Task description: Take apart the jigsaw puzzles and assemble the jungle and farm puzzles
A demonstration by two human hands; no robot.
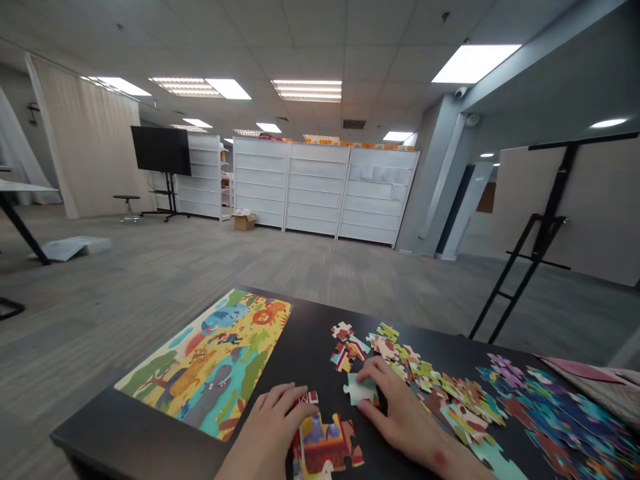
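My left hand rests near the front of a black table, its fingers curled onto a small red and white puzzle piece at the top of a joined cluster of pieces. My right hand lies beside it, thumb and fingers pinching a pale green piece. A loose heap of colourful puzzle pieces spreads just beyond and to the right of my right hand.
A colourful animal picture sheet lies on the table's left half. More joined blue and purple pieces sit at the right, next to a pink-edged bag. Beyond are grey carpet, white shelving, a screen on a stand and a black easel.
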